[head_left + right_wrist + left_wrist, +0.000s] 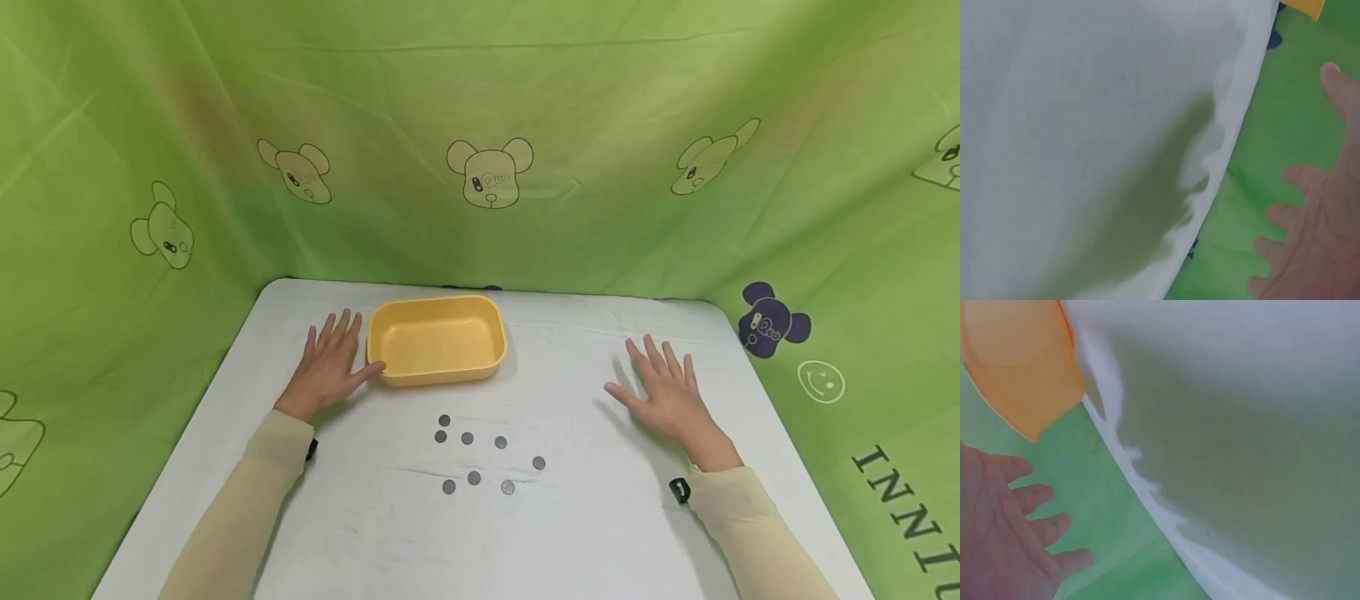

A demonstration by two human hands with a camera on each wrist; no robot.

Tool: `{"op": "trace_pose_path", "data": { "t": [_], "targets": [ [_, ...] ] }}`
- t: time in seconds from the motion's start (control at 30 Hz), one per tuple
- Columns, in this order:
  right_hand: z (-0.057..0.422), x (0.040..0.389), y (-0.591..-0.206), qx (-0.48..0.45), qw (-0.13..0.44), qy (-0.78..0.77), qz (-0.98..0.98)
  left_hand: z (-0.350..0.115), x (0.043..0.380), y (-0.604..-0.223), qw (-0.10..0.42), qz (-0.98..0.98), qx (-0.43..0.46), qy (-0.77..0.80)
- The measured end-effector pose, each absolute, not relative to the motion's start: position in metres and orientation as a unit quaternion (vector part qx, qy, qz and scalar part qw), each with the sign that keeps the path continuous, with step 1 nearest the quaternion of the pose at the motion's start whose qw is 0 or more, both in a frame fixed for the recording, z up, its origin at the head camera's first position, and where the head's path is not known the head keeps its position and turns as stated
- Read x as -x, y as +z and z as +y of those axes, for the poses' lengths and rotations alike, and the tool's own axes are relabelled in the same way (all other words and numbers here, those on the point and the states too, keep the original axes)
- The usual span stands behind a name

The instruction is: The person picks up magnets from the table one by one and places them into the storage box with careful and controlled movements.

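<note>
A yellow rectangular basin point(438, 377) stands toward the back of the table, left of the middle. Beside its left end my left hand point(326, 367) is spread, the thumb tip overlapping the near left corner of the rim in the head view. In the left wrist view the palm of that hand point(1004, 531) faces the camera with fingers extended. My right hand point(663, 396) hovers over the right part of the table, fingers spread and holding nothing, its shadow below. Several small grey discs point(467, 438) lie scattered between the hands, in front of the basin.
The white table point(375, 533) has rounded back corners. Green cloth point(480, 242) printed with bear heads hangs behind it and along both sides. A small black piece point(679, 490) sits at the right wrist, and another black piece point(312, 450) at the left.
</note>
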State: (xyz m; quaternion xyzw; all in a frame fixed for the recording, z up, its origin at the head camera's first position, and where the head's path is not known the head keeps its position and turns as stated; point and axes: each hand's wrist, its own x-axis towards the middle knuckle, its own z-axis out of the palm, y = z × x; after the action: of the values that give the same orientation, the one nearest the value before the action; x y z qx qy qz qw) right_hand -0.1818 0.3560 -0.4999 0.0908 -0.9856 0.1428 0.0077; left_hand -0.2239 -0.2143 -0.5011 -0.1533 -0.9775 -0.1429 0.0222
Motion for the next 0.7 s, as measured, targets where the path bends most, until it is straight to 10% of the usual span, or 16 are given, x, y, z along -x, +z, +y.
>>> {"op": "trace_pose_path", "data": {
  "t": [0.7],
  "targets": [
    [0.353,0.177,-0.5,-0.094,0.001,0.141,-0.986,-0.188,0.231,-0.504,0.001,-0.968,0.18,-0.175]
  ]
}}
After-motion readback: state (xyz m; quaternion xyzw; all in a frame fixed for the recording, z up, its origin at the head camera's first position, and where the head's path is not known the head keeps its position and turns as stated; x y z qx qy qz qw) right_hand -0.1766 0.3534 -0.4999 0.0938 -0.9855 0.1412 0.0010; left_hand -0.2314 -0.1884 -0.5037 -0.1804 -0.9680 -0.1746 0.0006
